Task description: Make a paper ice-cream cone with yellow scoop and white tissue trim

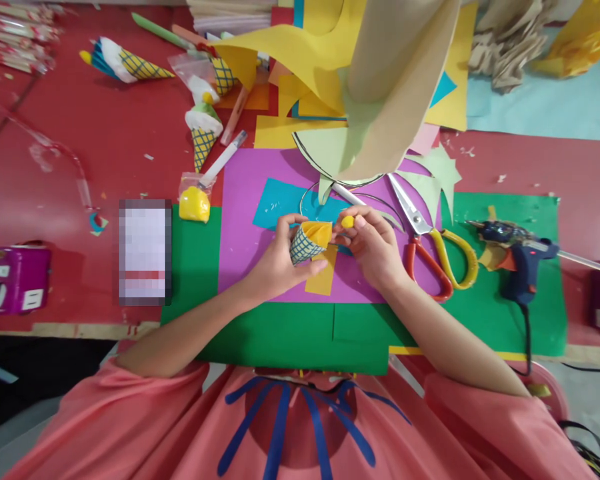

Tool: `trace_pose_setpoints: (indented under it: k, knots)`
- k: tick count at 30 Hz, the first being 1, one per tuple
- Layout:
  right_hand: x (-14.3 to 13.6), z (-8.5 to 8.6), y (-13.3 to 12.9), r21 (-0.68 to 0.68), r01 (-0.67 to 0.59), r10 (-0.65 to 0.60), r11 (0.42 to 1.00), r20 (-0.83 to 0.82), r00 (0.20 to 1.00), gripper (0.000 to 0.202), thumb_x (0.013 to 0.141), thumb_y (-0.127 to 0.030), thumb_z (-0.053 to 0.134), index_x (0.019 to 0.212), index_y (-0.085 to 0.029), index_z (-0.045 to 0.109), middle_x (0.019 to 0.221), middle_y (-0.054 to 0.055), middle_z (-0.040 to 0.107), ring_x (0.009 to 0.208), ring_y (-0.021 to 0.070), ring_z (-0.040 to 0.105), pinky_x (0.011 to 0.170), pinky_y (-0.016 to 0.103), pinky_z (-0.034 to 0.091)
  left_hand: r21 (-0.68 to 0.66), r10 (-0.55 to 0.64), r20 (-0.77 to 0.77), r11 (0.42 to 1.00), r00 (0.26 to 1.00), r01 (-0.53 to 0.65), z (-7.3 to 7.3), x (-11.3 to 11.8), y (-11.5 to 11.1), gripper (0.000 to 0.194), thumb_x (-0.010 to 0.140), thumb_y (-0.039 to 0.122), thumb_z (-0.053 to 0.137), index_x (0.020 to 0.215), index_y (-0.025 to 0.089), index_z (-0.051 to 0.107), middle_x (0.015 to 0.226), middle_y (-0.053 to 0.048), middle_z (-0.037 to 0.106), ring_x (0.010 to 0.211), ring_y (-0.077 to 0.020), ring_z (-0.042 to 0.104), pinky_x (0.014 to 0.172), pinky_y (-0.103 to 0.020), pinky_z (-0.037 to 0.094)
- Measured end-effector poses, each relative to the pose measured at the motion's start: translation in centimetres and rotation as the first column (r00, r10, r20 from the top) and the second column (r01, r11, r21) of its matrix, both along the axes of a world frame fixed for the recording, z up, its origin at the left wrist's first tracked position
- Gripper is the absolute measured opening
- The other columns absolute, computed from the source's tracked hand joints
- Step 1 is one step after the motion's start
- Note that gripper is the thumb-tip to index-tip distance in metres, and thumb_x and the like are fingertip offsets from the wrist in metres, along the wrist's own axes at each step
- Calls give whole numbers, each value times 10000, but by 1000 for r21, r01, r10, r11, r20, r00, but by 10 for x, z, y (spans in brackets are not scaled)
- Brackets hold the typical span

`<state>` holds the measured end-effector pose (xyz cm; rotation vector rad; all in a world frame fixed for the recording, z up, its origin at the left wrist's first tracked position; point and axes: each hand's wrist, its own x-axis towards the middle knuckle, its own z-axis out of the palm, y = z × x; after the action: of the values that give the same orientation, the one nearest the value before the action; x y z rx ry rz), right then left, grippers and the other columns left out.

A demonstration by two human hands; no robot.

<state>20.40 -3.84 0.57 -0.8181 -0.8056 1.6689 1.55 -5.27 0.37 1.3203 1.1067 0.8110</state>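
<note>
My left hand (279, 257) is wrapped round a small paper cone (306, 245) with a blue crosshatch outside and a yellow inside, its mouth tilted up and to the right. Just right of the cone, my right hand (375, 247) pinches a small yellow ball (348, 221) between thumb and fingers. Both hands are above a purple sheet (240, 260) with a blue paper piece (275, 203) and a yellow strip (320, 283) on it. Scissors (423, 233) with red and yellow handles lie beside my right hand.
A glue gun (523, 257) lies on the green sheet (485, 320) at right. Finished ice-cream cones (203, 137) and a bag of yellow clay (195, 203) are at left, near a blurred rectangular object (145, 250). Curled paper sheets (405, 80) rise at the back.
</note>
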Motion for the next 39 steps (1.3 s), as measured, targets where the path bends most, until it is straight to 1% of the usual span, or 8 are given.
trace_pose_setpoints:
  k: [5, 10, 14, 18, 23, 27, 31, 39]
  knots:
    - [1, 0, 1, -35, 11, -10, 999, 24, 1000, 133, 869, -395, 699, 922, -275, 713, 837, -20, 709, 721, 96, 672, 778, 261, 608, -178, 6, 200, 984, 980, 30, 2, -2, -3, 417, 888, 478, 562, 1171, 241, 367, 985, 7, 580, 604, -54, 571, 528, -195, 483]
    - [3, 2, 4, -78, 36, -36, 996, 6, 999, 140, 843, -380, 731, 923, -266, 726, 798, -32, 678, 719, 75, 653, 699, 187, 577, -272, 72, 327, 962, 942, 21, 2, 4, 4, 555, 708, 414, 829, 1002, 227, 397, 944, 31, 599, 750, -72, 638, 671, -204, 547]
    - [4, 2, 6, -67, 40, -40, 997, 3, 999, 151, 848, -378, 729, 936, -255, 721, 789, -30, 689, 731, 79, 653, 680, 187, 555, -372, 111, 364, 928, 925, 35, 4, 5, 7, 633, 608, 364, 904, 1030, 213, 457, 963, 29, 624, 792, -76, 638, 730, -218, 566]
    - [5, 0, 6, -11, 53, -53, 999, 10, 999, 94, 872, -331, 709, 932, -259, 719, 800, -33, 707, 758, 76, 661, 709, 187, 536, -371, 5, 363, 918, 932, 139, 10, 4, 4, 624, 650, 399, 872, 1105, 202, 493, 915, 18, 638, 706, -78, 640, 635, -203, 563]
    - [6, -1, 5, 8, 52, -52, 999, 100, 994, 92, 838, -313, 743, 926, -295, 724, 866, -39, 721, 751, 89, 663, 701, 222, 547, -425, -70, 288, 884, 955, 193, 11, 5, -3, 622, 733, 475, 799, 1129, 223, 391, 743, 48, 628, 530, -105, 633, 430, -182, 467]
    - [5, 0, 4, -7, 41, -39, 999, 188, 981, 159, 830, -353, 742, 978, -295, 725, 890, -15, 728, 760, 122, 660, 737, 283, 573, -411, -32, 334, 895, 942, 176, 8, 8, -5, 615, 729, 423, 816, 1114, 220, 382, 790, 45, 633, 539, -86, 627, 456, -180, 472]
    - [4, -1, 2, 3, 24, -24, 1000, 176, 984, 133, 830, -309, 751, 949, -268, 708, 860, -23, 719, 743, 105, 654, 734, 257, 569, -383, -26, 389, 905, 921, 187, 8, 12, -6, 620, 721, 403, 828, 1140, 185, 426, 904, 6, 649, 602, -70, 638, 526, -186, 501]
    - [4, 0, 2, 7, 11, -12, 1000, 184, 983, 117, 854, -295, 733, 962, -253, 722, 884, -21, 737, 722, 87, 648, 718, 237, 559, -363, -96, 407, 896, 909, 257, 8, 15, -8, 556, 789, 485, 759, 1107, 167, 432, 757, 36, 623, 595, -87, 631, 568, -215, 506]
